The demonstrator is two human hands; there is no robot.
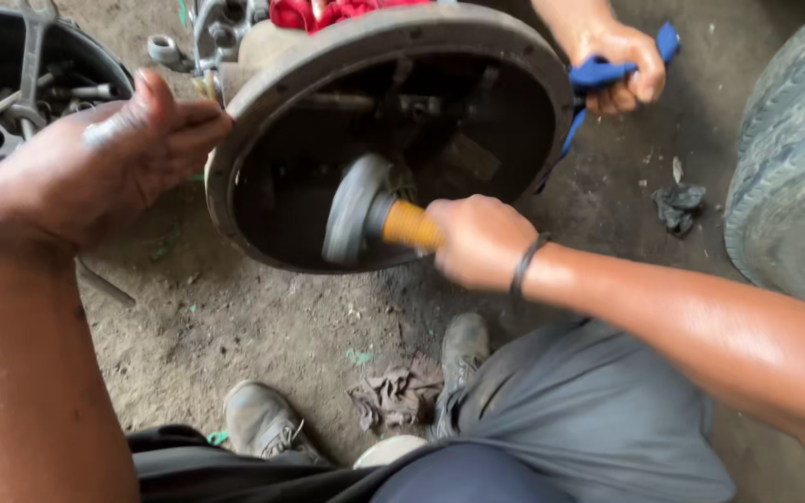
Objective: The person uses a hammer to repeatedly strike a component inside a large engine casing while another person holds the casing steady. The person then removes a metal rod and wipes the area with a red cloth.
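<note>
Head view, looking down on a dirt floor (263, 326). A round metal bell-shaped housing (514, 56) lies tilted on the floor, its open mouth facing the viewer, its rim rusty and its interior dark.

The left hand (114, 154) rests against the left edge of the housing rim, fingers together and bent, the fingertips pressed at the rim; whether they grip it cannot be told.

The right hand (479, 240) is closed in a fist around the yellow handle (410, 224) of a tool whose grey disc-shaped head (351, 207) sits inside the mouth of the housing, near its lower rim. A dark band (527, 265) circles the right wrist.

At the upper right edge of the housing, another person's hand (619, 67) clutches a blue cloth (607, 73). A red cloth (328, 11) lies on top of the housing.

Left of the housing stands a dark tub (109, 61) holding metal tools. A tyre (789, 168) fills the right side. A grey rag (393, 396) lies on the floor between two worn shoes (263, 419), and a small dark scrap (679, 205) lies near the tyre.
</note>
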